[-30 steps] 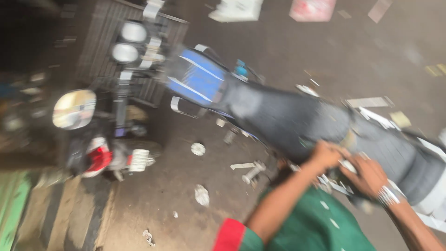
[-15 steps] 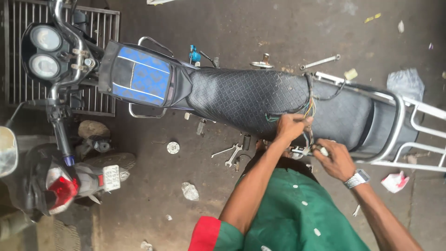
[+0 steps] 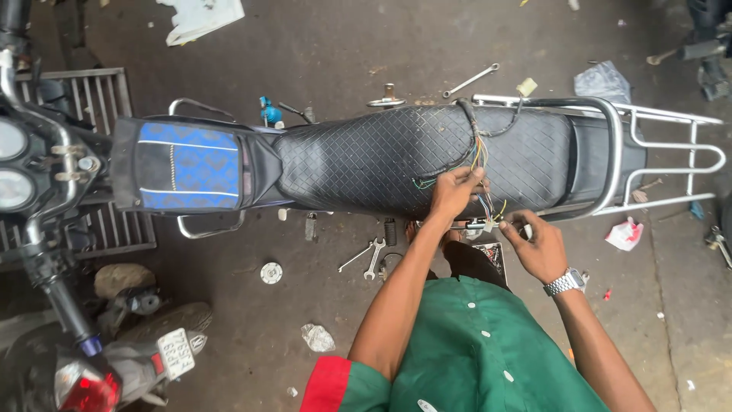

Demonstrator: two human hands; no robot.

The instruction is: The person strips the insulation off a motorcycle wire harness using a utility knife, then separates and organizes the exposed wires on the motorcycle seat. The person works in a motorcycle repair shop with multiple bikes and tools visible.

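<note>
Since before, both hands shifted right along seat (image 3: 366,156). Left hand (image 3: 455,191) pinches wire bundle (image 3: 479,156); right hand (image 3: 537,248) grips connector (image 3: 474,224). Tugging might loosen a wire.

The person wears a green short-sleeved shirt (image 3: 480,351) with small white buttons and a red cuff (image 3: 326,383) at the shirt's left sleeve; a silver metal wristwatch (image 3: 565,283) sits above the shirt's right shoulder.

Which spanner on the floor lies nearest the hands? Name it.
The open-ended spanner beside the seat, just left of the left hand's forearm. The other spanner lies across the motorcycle, on its far side.
</note>
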